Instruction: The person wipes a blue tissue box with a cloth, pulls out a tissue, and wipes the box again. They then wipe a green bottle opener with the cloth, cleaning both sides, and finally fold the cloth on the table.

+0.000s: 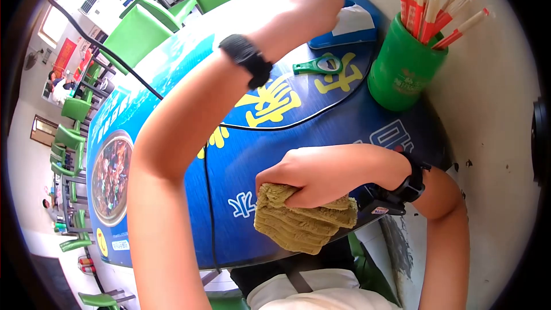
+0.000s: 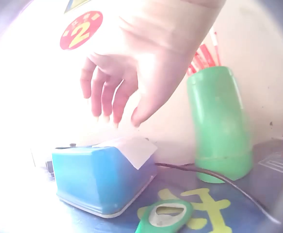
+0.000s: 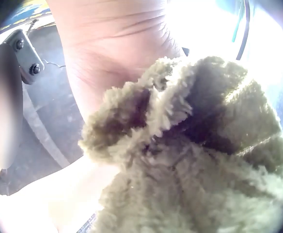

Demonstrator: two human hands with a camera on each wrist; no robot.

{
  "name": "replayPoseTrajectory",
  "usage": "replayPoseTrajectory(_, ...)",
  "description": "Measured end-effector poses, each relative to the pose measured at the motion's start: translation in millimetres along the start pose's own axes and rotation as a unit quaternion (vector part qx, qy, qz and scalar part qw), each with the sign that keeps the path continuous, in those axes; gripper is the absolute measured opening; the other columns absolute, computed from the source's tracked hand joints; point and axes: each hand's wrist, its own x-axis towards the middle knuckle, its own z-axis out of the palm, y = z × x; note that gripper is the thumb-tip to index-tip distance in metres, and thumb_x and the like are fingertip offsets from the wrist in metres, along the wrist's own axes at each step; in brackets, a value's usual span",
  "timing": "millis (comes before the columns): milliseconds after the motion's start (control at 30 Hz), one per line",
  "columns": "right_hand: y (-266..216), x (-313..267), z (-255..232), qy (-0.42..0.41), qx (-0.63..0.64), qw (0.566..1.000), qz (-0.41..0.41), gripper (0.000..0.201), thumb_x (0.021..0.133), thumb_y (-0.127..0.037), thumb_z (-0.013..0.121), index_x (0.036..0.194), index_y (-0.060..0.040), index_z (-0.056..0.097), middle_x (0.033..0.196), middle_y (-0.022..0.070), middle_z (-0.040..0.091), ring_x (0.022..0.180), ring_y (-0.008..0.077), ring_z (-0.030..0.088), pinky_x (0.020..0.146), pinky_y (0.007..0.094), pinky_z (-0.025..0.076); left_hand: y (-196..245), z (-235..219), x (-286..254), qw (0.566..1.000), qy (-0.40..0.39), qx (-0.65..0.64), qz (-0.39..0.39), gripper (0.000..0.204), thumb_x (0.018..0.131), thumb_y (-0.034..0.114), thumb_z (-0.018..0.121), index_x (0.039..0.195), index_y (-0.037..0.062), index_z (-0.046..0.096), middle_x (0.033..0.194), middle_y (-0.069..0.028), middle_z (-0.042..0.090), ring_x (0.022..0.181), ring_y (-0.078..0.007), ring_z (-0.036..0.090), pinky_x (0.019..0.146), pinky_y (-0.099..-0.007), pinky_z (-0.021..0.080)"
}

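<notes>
Right hand [image 1: 313, 175] clamped on a folded olive-green cloth [image 1: 304, 224], fingers curled over its top edge; cloth sits at the near edge of the blue counter [image 1: 172, 74], partly overhanging it, and fills the right wrist view as a thick, fuzzy wad [image 3: 194, 160]; left hand [image 2: 127, 82] hangs above the blue tissue box [image 2: 100, 177] at the far side of the counter, fingers loose and apart, pointing down, holding nothing, not touching the box; a white tissue [image 2: 136, 148] stands out of the box top just beneath the fingertips; green bottle opener [image 1: 317, 66] lies flat just in front of the box; green holder of wrapped chopsticks [image 1: 404, 63] stands beside the box against the wall; black cable [image 1: 209, 195] runs across the counter between the two arms. Judgement: to take the tissue well, pinch only the raised sheet near its top and draw it straight up, slowly, so the light box does not lift or slide toward the opener; keep the forearm clear of the chopstick holder and cable; keep the cloth bunched in the right hand, pressed on the counter so it does not slip off the edge.
</notes>
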Motion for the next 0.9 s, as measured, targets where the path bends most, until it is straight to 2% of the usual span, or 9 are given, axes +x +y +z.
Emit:
replayPoseTrajectory(133,-3,0,-2,-0.003,0.011,1.0,0.01,0.036,0.074,-0.012,0.051,0.108,-0.0013,0.053,0.094,0.0196,0.06,0.089,0.0327,0.058,0.076,0.0373,0.047,1,19,-26,0.921,-0.383,-0.073,-0.008,0.041,0.071,0.034,0.069,0.099,0.0049,0.066,0.09,-0.0109,0.066,0.076,-0.0266,0.064,0.067,-0.0322,0.052)
replayPoseTrajectory(333,3,5,-3,-0.007,0.015,0.999,0.038,0.04,0.076,-0.016,0.055,0.115,-0.0047,0.051,0.1,0.018,0.058,0.093,0.0293,0.057,0.081,0.0342,0.045,6,48,-37,0.893,-0.406,-0.192,0.021,0.031,0.067,0.032,0.067,0.089,0.0099,0.068,0.092,-0.0094,0.066,0.082,-0.0246,0.064,0.069,-0.0355,0.051)
replayPoseTrajectory(400,-4,6,-6,-0.032,0.011,0.999,0.031,0.04,0.077,-0.008,0.055,0.116,-0.0078,0.05,0.1,0.0146,0.058,0.09,0.0256,0.055,0.083,0.0314,0.043,18,8,-70,0.955,-0.29,-0.056,0.014,0.023,0.064,0.026,0.064,0.08,0.0099,0.069,0.081,-0.0104,0.065,0.07,-0.0252,0.062,0.06,-0.037,0.05)
replayPoseTrajectory(500,0,6,-8,-0.026,0.039,0.999,0.001,0.039,0.074,0.001,0.056,0.112,-0.0047,0.051,0.097,0.01,0.059,0.087,0.0201,0.054,0.083,0.0299,0.043,-8,-20,-153,0.904,0.315,0.123,0.263,0.008,0.062,0.01,0.061,0.06,0.0034,0.063,0.059,-0.0122,0.058,0.053,-0.0276,0.057,0.048,-0.0324,0.047)
replayPoseTrajectory(567,1,8,-9,-0.023,0.016,1.0,0.001,0.035,0.074,0.001,0.059,0.108,-0.0021,0.052,0.098,0.0086,0.059,0.089,0.0171,0.054,0.083,0.0295,0.043,-3,-87,-198,0.977,0.126,-0.092,0.148,0.01,0.071,0.007,0.056,0.065,-0.0001,0.058,0.059,-0.011,0.058,0.052,-0.0224,0.057,0.049,-0.0313,0.046)
replayPoseTrajectory(667,-11,6,1,0.015,0.013,0.995,0.098,0.039,0.074,-0.002,0.062,0.112,-0.0031,0.052,0.1,0.0108,0.059,0.093,0.0173,0.055,0.084,0.0309,0.044,-4,-130,-272,0.852,-0.159,-0.493,-0.072,0.013,0.082,0.009,0.054,0.075,-0.0022,0.053,0.063,-0.008,0.06,0.052,-0.015,0.06,0.047,-0.0264,0.046)
replayPoseTrajectory(767,41,-15,4,-0.002,0.207,0.961,0.182,0.043,0.071,-0.002,0.066,0.112,-0.0002,0.052,0.1,0.0057,0.059,0.09,0.0169,0.055,0.081,0.0281,0.045,-3,-144,-356,0.715,-0.079,-0.69,-0.077,0.012,0.09,0.011,0.048,0.088,-0.0013,0.049,0.066,-0.0084,0.062,0.051,-0.0134,0.061,0.044,-0.0206,0.046)
replayPoseTrajectory(800,35,-5,5,-0.014,-0.122,0.971,0.204,0.045,0.071,-0.002,0.067,0.113,0.0008,0.051,0.1,0.0041,0.059,0.09,0.0165,0.056,0.08,0.0272,0.045,0,-145,-378,0.668,-0.068,-0.734,-0.097,0.013,0.091,0.012,0.046,0.092,-0.0007,0.048,0.067,-0.0087,0.063,0.05,-0.0132,0.062,0.043,-0.0192,0.046)
replayPoseTrajectory(900,-5,27,17,0.058,0.232,0.956,0.173,0.036,0.074,0.001,0.06,0.11,0.0005,0.053,0.1,0.0045,0.059,0.092,0.014,0.056,0.08,0.0261,0.045,-8,-122,-420,0.577,0.038,-0.803,-0.147,0.019,0.093,0.02,0.044,0.095,0.0013,0.042,0.08,-0.0148,0.064,0.053,-0.018,0.063,0.046,-0.0225,0.048)
